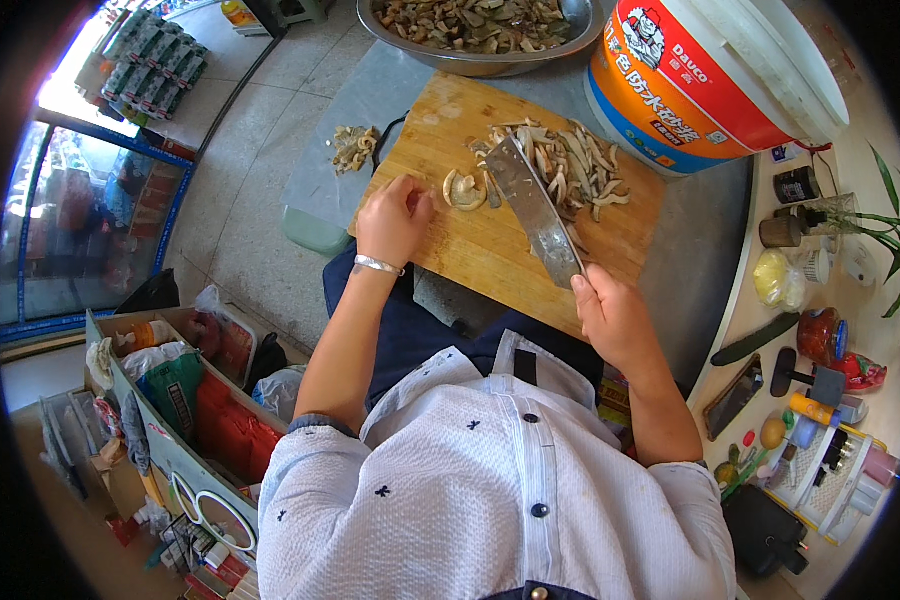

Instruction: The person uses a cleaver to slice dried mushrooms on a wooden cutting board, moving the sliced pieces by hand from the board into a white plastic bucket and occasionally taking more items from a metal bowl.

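Observation:
My right hand (615, 312) is closed around the handle of a cleaver (540, 215). The wide blade points up and left across a wooden cutting board (530, 285). Beside the blade, on its right, lies a heap of sliced mushrooms (585, 170). Left of the blade sits a pale mushroom piece (463, 191), flat on the board. Next to it, over the board's left edge, my left hand (394, 215) is curled closed; whatever its fingers hold, if anything, is hidden. A bracelet circles that wrist.
A metal basin (440, 62) of cut mushrooms stands beyond the board. To its right is a large white, red and orange bucket (670, 85). Mushroom scraps (353, 148) lie on the grey table at left. A cluttered counter (715, 410) runs along the right.

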`<state>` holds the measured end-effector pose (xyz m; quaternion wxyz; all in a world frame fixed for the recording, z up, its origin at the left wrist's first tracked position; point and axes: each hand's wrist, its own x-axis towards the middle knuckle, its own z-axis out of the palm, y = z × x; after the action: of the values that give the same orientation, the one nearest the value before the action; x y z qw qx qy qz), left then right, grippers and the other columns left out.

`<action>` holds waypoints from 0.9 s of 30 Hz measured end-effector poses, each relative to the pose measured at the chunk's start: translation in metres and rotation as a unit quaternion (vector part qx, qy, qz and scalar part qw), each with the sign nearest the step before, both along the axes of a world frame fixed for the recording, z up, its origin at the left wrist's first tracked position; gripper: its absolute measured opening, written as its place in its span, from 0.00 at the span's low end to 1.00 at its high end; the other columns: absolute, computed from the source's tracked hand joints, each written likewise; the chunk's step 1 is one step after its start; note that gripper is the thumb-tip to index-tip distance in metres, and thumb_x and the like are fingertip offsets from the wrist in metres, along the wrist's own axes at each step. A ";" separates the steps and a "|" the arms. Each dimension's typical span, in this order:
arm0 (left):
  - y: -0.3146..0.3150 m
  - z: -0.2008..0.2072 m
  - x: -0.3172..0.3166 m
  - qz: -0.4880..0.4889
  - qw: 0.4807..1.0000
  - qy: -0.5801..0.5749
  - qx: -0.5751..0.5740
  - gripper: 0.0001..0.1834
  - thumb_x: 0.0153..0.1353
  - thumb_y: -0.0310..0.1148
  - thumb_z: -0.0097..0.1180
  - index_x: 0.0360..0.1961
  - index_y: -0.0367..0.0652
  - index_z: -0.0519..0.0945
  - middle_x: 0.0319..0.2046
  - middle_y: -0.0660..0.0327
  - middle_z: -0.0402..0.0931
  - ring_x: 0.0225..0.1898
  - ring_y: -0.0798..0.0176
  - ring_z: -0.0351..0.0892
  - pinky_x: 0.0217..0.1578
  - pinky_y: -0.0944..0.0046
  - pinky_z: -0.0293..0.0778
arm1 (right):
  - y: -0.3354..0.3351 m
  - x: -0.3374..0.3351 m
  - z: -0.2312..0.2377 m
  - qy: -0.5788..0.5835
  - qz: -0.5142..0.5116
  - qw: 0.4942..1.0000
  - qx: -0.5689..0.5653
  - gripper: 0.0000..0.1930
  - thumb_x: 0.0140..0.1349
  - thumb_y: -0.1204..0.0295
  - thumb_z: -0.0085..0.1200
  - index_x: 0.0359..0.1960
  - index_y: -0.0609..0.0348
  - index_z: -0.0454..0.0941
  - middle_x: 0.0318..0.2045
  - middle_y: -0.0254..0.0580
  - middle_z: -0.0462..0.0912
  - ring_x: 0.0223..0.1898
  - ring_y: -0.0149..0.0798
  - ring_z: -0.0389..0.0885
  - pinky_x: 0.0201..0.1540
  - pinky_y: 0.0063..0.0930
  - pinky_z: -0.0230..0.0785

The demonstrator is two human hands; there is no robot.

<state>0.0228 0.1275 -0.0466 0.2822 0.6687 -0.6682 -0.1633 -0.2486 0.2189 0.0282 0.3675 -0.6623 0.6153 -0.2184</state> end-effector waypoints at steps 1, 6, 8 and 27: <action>0.002 -0.003 -0.001 -0.022 0.998 0.005 -0.054 0.10 0.56 0.37 0.60 0.32 0.41 0.81 0.28 0.54 0.80 0.31 0.49 0.79 0.34 0.56 0.74 | 0.000 0.000 -0.001 0.000 0.003 1.000 0.000 0.13 0.67 0.66 0.46 0.28 0.63 0.69 0.21 0.59 0.74 0.26 0.61 0.74 0.26 0.46 0.63; -0.003 -0.012 -0.018 -0.123 0.976 0.046 -0.175 0.07 0.53 0.27 0.60 0.35 0.41 0.81 0.34 0.55 0.78 0.38 0.50 0.77 0.39 0.57 0.74 | -0.003 0.002 -0.006 -0.014 0.011 1.000 -0.003 0.13 0.67 0.67 0.46 0.27 0.64 0.68 0.20 0.59 0.73 0.26 0.62 0.74 0.27 0.47 0.63; -0.009 -0.015 -0.023 -0.120 0.972 0.065 -0.192 0.08 0.54 0.26 0.60 0.36 0.43 0.83 0.34 0.56 0.79 0.38 0.51 0.78 0.39 0.57 0.75 | -0.011 0.002 -0.007 -0.037 0.021 0.999 0.006 0.14 0.67 0.67 0.45 0.27 0.64 0.68 0.20 0.59 0.73 0.25 0.62 0.73 0.27 0.47 0.62; -0.018 -0.029 -0.021 -0.198 0.961 0.042 -0.189 0.06 0.52 0.24 0.60 0.33 0.42 0.81 0.36 0.57 0.78 0.38 0.52 0.79 0.38 0.59 0.76 | -0.066 0.022 0.014 0.021 0.107 0.994 0.007 0.13 0.66 0.66 0.44 0.30 0.65 0.72 0.24 0.61 0.77 0.29 0.63 0.76 0.32 0.51 0.66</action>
<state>0.0014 0.1091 -0.0759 0.3932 0.4498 -0.7936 -0.1149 -0.2263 0.1528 0.0423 0.3802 -0.7260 0.5504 -0.1596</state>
